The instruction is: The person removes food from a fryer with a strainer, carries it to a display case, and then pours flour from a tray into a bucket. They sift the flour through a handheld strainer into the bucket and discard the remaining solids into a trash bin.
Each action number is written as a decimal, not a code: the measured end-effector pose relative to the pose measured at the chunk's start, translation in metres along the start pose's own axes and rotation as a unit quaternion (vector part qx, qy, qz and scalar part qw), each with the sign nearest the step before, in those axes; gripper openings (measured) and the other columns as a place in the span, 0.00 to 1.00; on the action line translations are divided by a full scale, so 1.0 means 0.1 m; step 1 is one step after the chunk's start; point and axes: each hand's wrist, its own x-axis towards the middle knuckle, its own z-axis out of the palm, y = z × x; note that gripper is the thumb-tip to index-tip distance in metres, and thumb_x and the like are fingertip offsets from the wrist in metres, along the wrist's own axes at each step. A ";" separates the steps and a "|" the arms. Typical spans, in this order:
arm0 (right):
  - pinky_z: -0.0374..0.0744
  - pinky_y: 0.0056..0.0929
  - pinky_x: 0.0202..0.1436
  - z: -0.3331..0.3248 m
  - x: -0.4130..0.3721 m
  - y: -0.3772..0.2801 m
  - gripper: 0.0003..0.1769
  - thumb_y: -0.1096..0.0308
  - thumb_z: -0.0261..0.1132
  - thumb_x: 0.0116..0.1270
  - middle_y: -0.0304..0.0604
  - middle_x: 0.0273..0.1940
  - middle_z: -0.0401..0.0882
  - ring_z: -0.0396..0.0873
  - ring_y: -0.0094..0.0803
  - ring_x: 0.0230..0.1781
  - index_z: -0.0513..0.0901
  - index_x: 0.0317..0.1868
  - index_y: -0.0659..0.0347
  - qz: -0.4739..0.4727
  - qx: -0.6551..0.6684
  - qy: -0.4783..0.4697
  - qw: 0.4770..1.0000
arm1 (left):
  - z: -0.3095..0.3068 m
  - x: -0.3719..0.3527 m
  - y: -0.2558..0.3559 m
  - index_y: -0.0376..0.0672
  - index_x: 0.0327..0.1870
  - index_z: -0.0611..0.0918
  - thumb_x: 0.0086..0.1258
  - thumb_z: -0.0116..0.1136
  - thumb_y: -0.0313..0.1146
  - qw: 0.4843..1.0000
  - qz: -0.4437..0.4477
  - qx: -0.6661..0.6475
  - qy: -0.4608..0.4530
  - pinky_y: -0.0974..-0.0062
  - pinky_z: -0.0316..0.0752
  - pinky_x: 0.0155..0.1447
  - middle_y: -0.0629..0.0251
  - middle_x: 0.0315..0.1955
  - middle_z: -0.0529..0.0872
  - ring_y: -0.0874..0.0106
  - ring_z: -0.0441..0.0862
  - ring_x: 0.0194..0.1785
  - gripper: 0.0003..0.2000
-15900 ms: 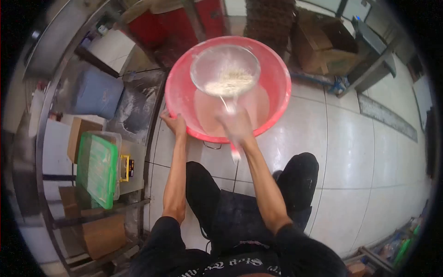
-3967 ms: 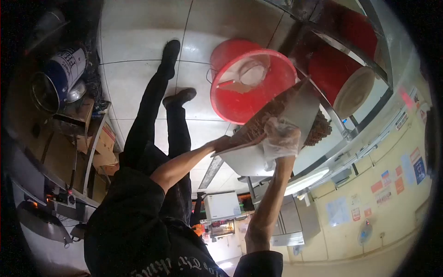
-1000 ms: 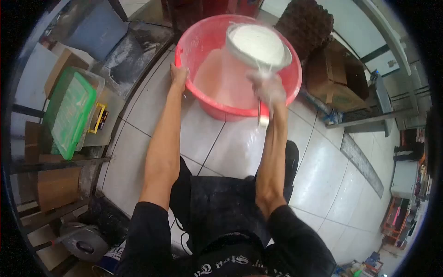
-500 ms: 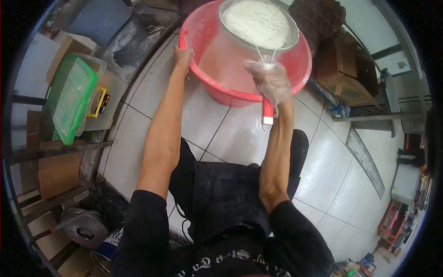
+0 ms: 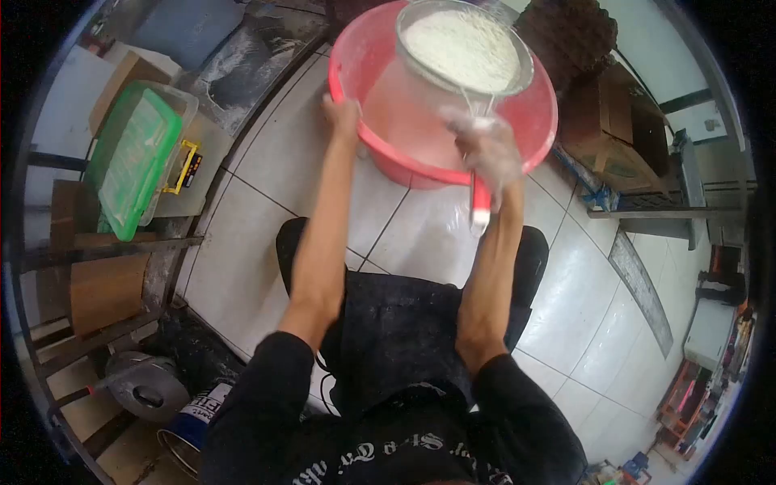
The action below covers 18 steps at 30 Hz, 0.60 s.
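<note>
A large red basin [image 5: 380, 149] stands on the tiled floor, with pale powder showing inside it. My left hand [image 5: 343, 115] is closed on the basin's left rim. Over the basin's right part is a round metal sieve [image 5: 527, 71] heaped with white powder [image 5: 461, 50]. My right hand [image 5: 489, 149], in a clear plastic glove and blurred by motion, grips the sieve's red and white handle [image 5: 480, 198].
A cardboard box [image 5: 618, 121] is right of the basin. On the left, a rack holds a green-lidded plastic container [image 5: 139, 162] and a cardboard piece [image 5: 109, 295]. Low on the left are a grey lidded object [image 5: 149, 388] and a blue can [image 5: 194, 420].
The basin, sieve and both hands sit slightly farther right in the view. My left elbow has moved inward, and the sieve's handle is tilted a little differently.
</note>
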 end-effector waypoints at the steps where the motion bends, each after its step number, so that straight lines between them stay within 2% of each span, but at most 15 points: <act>1: 0.62 0.19 0.19 -0.05 0.10 0.11 0.14 0.63 0.64 0.53 0.33 0.20 0.69 0.64 0.20 0.17 0.80 0.35 0.65 -0.002 -0.001 0.002 1.000 | 0.02 -0.33 -0.14 0.26 0.50 0.66 0.41 0.52 0.23 0.996 0.065 -0.010 0.065 0.65 0.69 0.52 0.45 0.45 0.74 0.57 0.74 0.49 0.28; 2: 0.61 0.19 0.18 -0.14 0.30 0.22 0.12 0.63 0.64 0.53 0.33 0.19 0.68 0.63 0.19 0.16 0.80 0.33 0.64 -0.035 -0.012 -0.014 0.999 | 0.10 -0.54 -0.20 0.26 0.50 0.67 0.43 0.51 0.23 0.982 0.134 -0.028 0.130 0.65 0.69 0.52 0.46 0.45 0.74 0.57 0.74 0.49 0.27; 3: 0.61 0.19 0.17 -0.14 0.44 0.03 0.10 0.64 0.64 0.54 0.32 0.18 0.68 0.62 0.18 0.15 0.80 0.31 0.63 -0.077 -0.027 -0.031 0.996 | 0.20 -0.24 -0.07 0.26 0.50 0.67 0.43 0.51 0.23 0.980 0.144 -0.046 0.131 0.65 0.69 0.52 0.46 0.45 0.74 0.57 0.74 0.49 0.27; 5: 0.60 0.19 0.16 -0.10 0.32 -0.04 0.09 0.64 0.64 0.54 0.30 0.17 0.67 0.61 0.16 0.14 0.80 0.29 0.61 -0.101 -0.075 0.007 0.992 | 0.11 0.58 0.19 0.27 0.51 0.67 0.45 0.51 0.22 0.997 0.022 -0.072 0.005 0.65 0.69 0.50 0.46 0.44 0.75 0.57 0.75 0.46 0.26; 7: 0.60 0.19 0.17 -0.13 0.05 0.09 0.07 0.65 0.64 0.55 0.29 0.15 0.65 0.61 0.15 0.14 0.80 0.29 0.61 -0.210 -0.143 -0.030 0.967 | -0.19 0.70 -0.22 0.27 0.52 0.66 0.48 0.50 0.22 0.979 -0.151 -0.066 -0.121 0.65 0.70 0.49 0.47 0.43 0.76 0.56 0.77 0.43 0.25; 8: 0.69 0.24 0.24 -0.13 0.01 -0.08 0.10 0.60 0.61 0.57 0.37 0.18 0.73 0.69 0.23 0.18 0.83 0.34 0.55 -0.119 -0.135 -0.015 0.984 | -0.22 0.47 -0.20 0.27 0.52 0.66 0.48 0.50 0.22 0.978 -0.158 -0.060 -0.125 0.65 0.70 0.49 0.47 0.43 0.76 0.56 0.77 0.43 0.25; 9: 0.69 0.25 0.24 -0.14 0.16 -0.11 0.11 0.60 0.61 0.56 0.34 0.20 0.73 0.68 0.23 0.18 0.83 0.35 0.55 -0.001 -0.054 0.004 0.999 | -0.19 0.07 -0.01 0.28 0.52 0.66 0.47 0.50 0.22 0.990 -0.087 -0.088 -0.072 0.65 0.71 0.48 0.47 0.42 0.76 0.56 0.77 0.41 0.26; 10: 0.65 0.21 0.21 -0.11 0.13 -0.02 0.11 0.62 0.61 0.57 0.32 0.19 0.71 0.66 0.18 0.17 0.82 0.37 0.58 -0.078 -0.112 0.011 0.991 | -0.18 -0.22 0.19 0.28 0.53 0.66 0.47 0.50 0.21 0.994 -0.005 -0.108 -0.022 0.65 0.72 0.46 0.47 0.41 0.76 0.56 0.78 0.40 0.26; 11: 0.61 0.17 0.17 -0.05 0.14 0.06 0.11 0.64 0.61 0.59 0.31 0.18 0.69 0.64 0.14 0.16 0.81 0.39 0.60 -0.160 -0.171 0.015 0.972 | -0.15 -0.38 0.05 0.28 0.53 0.66 0.47 0.50 0.21 0.994 0.002 -0.105 -0.023 0.65 0.72 0.46 0.47 0.41 0.76 0.56 0.78 0.40 0.26; 13: 0.63 0.17 0.19 -0.08 0.19 -0.03 0.11 0.66 0.60 0.58 0.31 0.19 0.70 0.66 0.17 0.17 0.80 0.40 0.61 -0.171 -0.124 0.019 0.977 | 0.07 -0.43 -0.29 0.30 0.53 0.67 0.48 0.50 0.23 0.988 0.125 0.012 0.086 0.66 0.73 0.42 0.49 0.39 0.76 0.59 0.78 0.39 0.26; 14: 0.65 0.18 0.21 -0.10 0.14 0.01 0.12 0.68 0.59 0.57 0.32 0.20 0.71 0.67 0.19 0.18 0.80 0.41 0.62 -0.150 -0.076 0.021 0.985 | 0.14 -0.38 -0.06 0.31 0.49 0.69 0.48 0.50 0.24 0.909 0.350 0.100 0.204 0.68 0.74 0.40 0.51 0.39 0.76 0.61 0.78 0.39 0.22; 15: 0.65 0.18 0.21 -0.08 0.03 0.09 0.12 0.68 0.59 0.57 0.32 0.20 0.71 0.67 0.19 0.18 0.80 0.41 0.62 -0.130 -0.079 0.021 0.988 | -0.12 -0.64 0.39 0.31 0.47 0.69 0.48 0.50 0.24 0.978 0.203 -0.004 0.054 0.69 0.74 0.40 0.50 0.40 0.75 0.61 0.78 0.40 0.20; 16: 0.64 0.18 0.20 -0.05 -0.06 0.15 0.12 0.67 0.60 0.57 0.31 0.20 0.70 0.66 0.18 0.18 0.80 0.40 0.62 -0.097 -0.049 0.028 0.994 | -0.38 -0.92 0.88 0.32 0.45 0.70 0.48 0.51 0.24 0.990 -0.035 -0.112 -0.078 0.69 0.74 0.41 0.50 0.42 0.75 0.61 0.78 0.42 0.19; 17: 0.63 0.19 0.19 0.01 -0.07 0.15 0.12 0.66 0.61 0.56 0.31 0.20 0.69 0.64 0.18 0.17 0.80 0.39 0.63 -0.079 -0.016 0.035 0.996 | -0.65 -1.20 1.36 0.32 0.44 0.70 0.49 0.52 0.24 0.952 -0.232 -0.134 -0.149 0.70 0.74 0.42 0.50 0.43 0.74 0.61 0.77 0.43 0.18; 18: 0.61 0.20 0.19 0.06 0.04 0.04 0.12 0.65 0.62 0.56 0.30 0.20 0.68 0.63 0.18 0.17 0.80 0.37 0.63 -0.085 0.019 0.042 0.995 | -0.53 -0.79 0.93 0.33 0.40 0.71 0.49 0.52 0.26 0.967 -0.182 -0.128 -0.125 0.70 0.74 0.40 0.52 0.40 0.75 0.63 0.77 0.40 0.15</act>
